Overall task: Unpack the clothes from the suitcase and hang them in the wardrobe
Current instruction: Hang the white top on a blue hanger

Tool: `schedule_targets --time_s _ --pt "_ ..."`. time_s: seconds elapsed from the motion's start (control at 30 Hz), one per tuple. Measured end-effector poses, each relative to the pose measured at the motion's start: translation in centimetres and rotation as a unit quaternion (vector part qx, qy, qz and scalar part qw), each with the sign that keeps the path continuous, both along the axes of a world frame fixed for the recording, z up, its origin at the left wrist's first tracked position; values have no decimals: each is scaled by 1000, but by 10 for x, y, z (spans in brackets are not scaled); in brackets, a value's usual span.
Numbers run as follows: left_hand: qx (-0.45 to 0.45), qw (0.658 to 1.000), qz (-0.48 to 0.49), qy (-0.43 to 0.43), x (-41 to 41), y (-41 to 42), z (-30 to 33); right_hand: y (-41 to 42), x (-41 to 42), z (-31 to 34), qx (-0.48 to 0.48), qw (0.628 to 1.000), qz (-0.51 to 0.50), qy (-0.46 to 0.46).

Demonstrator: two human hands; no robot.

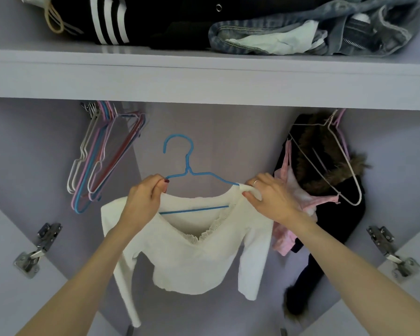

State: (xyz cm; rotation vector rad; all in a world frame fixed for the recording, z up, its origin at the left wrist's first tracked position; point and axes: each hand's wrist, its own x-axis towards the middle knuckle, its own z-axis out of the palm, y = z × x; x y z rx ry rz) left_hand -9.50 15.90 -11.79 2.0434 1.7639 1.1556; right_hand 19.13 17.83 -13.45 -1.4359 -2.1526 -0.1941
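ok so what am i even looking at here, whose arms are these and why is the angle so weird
There is no machine here. A person wears a wide-angle camera on the head, so you see their own bare arms reaching forward, and the lens bends the edges. They face an open wardrobe. The left hand and the right hand hold a white top by its shoulders on a blue hanger, not yet hooked up. To the left hang spare hangers. To the right hang a pink garment and a dark fur-trimmed coat. The shelf above holds folded clothes, including denim.
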Motion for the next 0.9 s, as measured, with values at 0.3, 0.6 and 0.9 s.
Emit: schedule_targets --time_s 0.3,0.6,0.9 --pt "-51 999 -12 2 16 10 -13 -15 1 -1 -82 994 -56 42" --pt "184 972 -104 105 85 2 10 -26 71 5 -183 902 -337 196" --pt "422 885 -43 193 141 7 79 -11 112 45 -189 793 -329 476"
